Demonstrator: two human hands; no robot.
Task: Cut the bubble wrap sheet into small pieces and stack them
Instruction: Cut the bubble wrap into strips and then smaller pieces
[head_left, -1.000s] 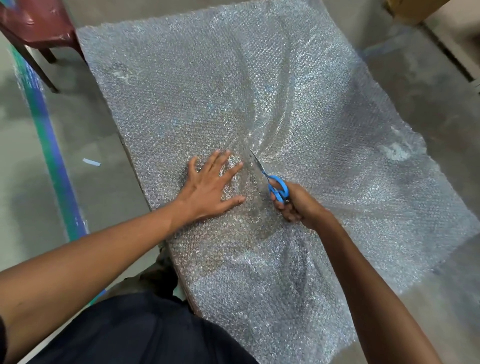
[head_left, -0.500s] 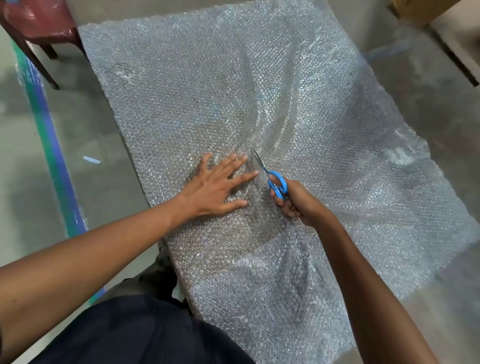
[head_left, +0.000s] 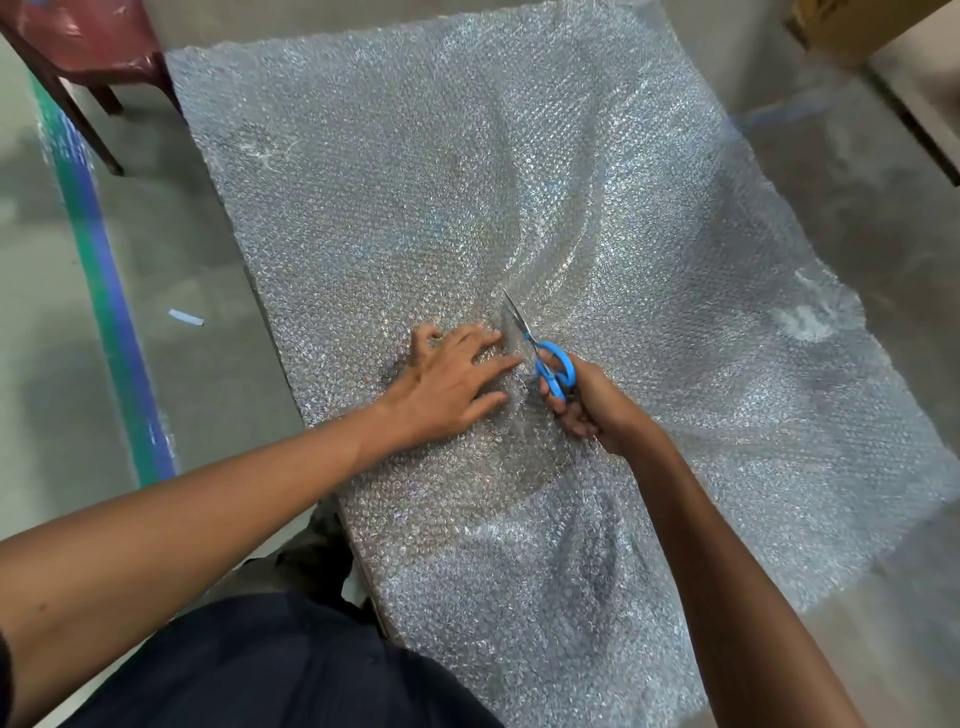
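Observation:
A large clear bubble wrap sheet (head_left: 415, 182) lies spread over a low surface and fills most of the view, with creases fanning out from its middle. My left hand (head_left: 449, 382) presses flat on the sheet, fingers spread, just left of the cut line. My right hand (head_left: 592, 402) grips blue-handled scissors (head_left: 550, 364). Their metal blades point away from me into the sheet, close beside my left fingertips. The wrap sags and darkens along a fold between my arms.
A dark red plastic chair (head_left: 78, 47) stands at the top left on the grey floor. A green and blue floor stripe (head_left: 104, 270) runs down the left side. A small white scrap (head_left: 186, 317) lies near it. A cardboard box (head_left: 862, 26) sits top right.
My left hand has slid right along the sheet toward the scissors and now lies close beside the blades. The scissors and my right hand stay nearly in place.

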